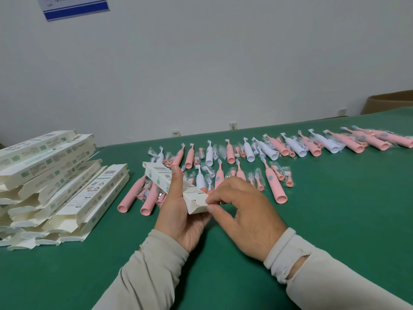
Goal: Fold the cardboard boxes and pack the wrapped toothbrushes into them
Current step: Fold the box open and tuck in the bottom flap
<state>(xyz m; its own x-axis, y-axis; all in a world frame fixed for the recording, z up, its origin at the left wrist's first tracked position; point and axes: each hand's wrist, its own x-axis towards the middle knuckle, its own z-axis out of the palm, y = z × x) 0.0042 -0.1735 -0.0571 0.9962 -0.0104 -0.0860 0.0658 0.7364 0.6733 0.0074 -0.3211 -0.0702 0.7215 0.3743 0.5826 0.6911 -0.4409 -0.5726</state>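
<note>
At the far left of the green worktop lies a slanting heap of flat boxes, white cardboard with green print, overlapping one another, their end flaps loose at the near edge. Just right of the heap, a few pink toothbrush handles lie on the cloth with their open ends toward the viewer, small clear-wrapped brush heads between them.

Next comes the left hand, palm turned up and inward, thumb raised along the printed side of one box. Its fingers curl under the box, gripping it off the worktop. The box runs aslant from upper left down to lower right, its far end over the nearest toothbrushes and its near end between the two hands.

At that near end the right hand meets it from the right: thumb and forefinger pinch the end flap, the other fingers loosely bent beside it. The two hands almost touch at the box's end. Both sleeves are pale; the right cuff is frayed.

Behind and to the right of the hands, wrapped toothbrushes, pink and white, stretch in rough rows toward the far right edge, well apart from the box. At the far right, beyond the worktop's edge, the corner of a brown carton shows against the white wall.
</note>
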